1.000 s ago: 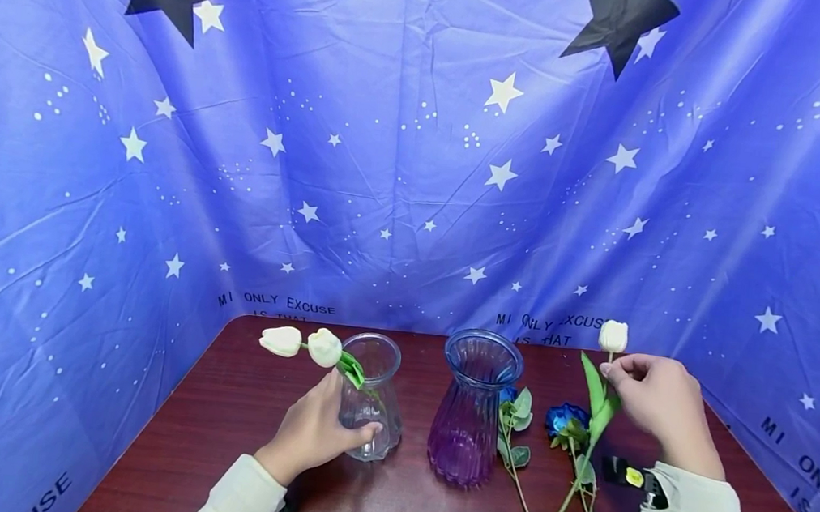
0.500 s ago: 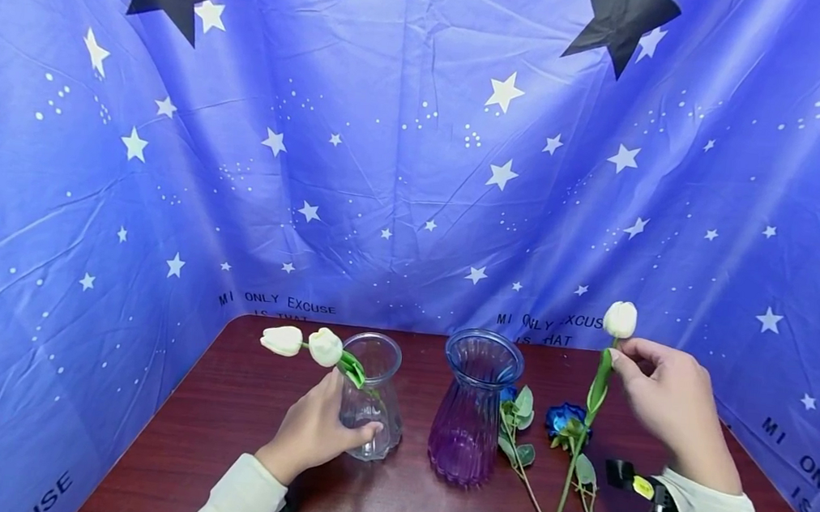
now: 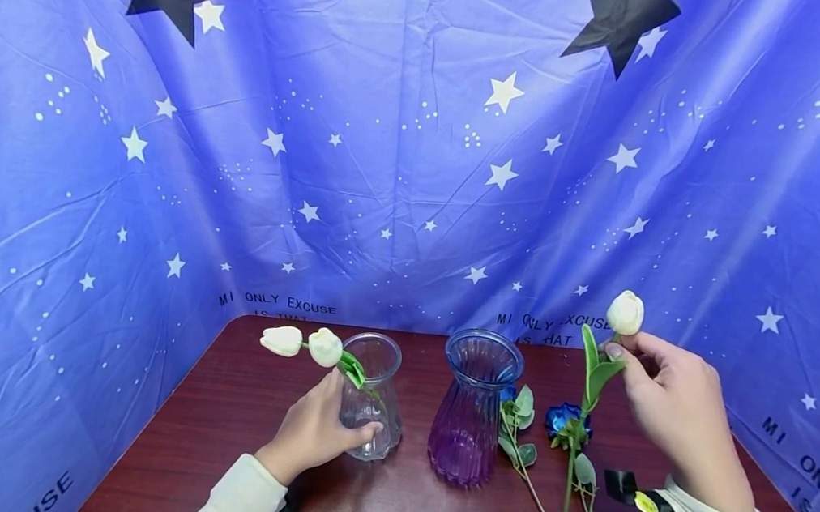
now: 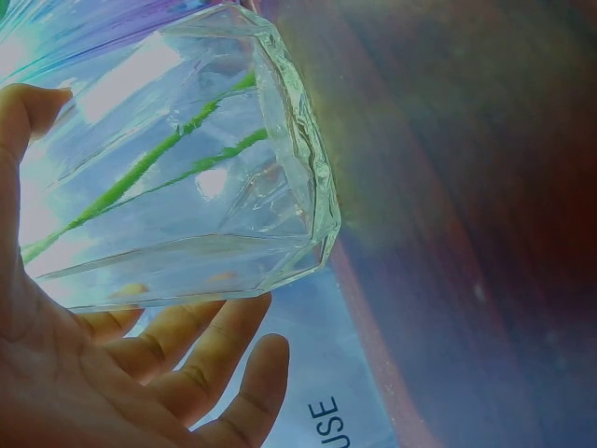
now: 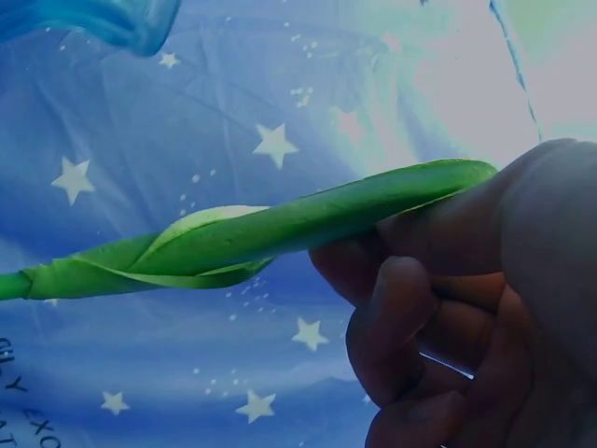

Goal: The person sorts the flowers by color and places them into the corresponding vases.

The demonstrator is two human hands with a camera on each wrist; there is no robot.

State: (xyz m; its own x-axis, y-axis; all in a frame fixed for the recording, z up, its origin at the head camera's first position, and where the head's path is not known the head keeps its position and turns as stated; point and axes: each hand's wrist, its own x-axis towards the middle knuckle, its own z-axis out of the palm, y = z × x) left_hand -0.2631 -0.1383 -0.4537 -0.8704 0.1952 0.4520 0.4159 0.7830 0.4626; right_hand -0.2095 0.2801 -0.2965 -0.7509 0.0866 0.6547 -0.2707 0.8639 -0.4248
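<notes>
My left hand (image 3: 313, 428) grips a clear glass vase (image 3: 372, 399) standing on the table, its thumb across the front. Two white tulips (image 3: 325, 348) lean out over the vase's left rim; through the glass (image 4: 168, 233) in the left wrist view, their green stems show inside. On the right, my right hand (image 3: 682, 414) pinches a white tulip (image 3: 625, 312) just below its bloom. That tulip hangs upright with its stem pointing down, in front of a blue rose (image 3: 565, 422). Its green leaves (image 5: 233, 241) fill the middle of the right wrist view.
Between the hands stands a ribbed blue-and-purple glass vase (image 3: 463, 435). Just right of it lies another blue rose with leaves (image 3: 522, 412), its bloom partly hidden. A blue star-patterned cloth (image 3: 418, 167) hangs around the dark red table (image 3: 221, 402).
My right hand has raised the tulip and shifted slightly right, and its stem has swung from slanted to nearly vertical. The left hand and both vases have stayed put.
</notes>
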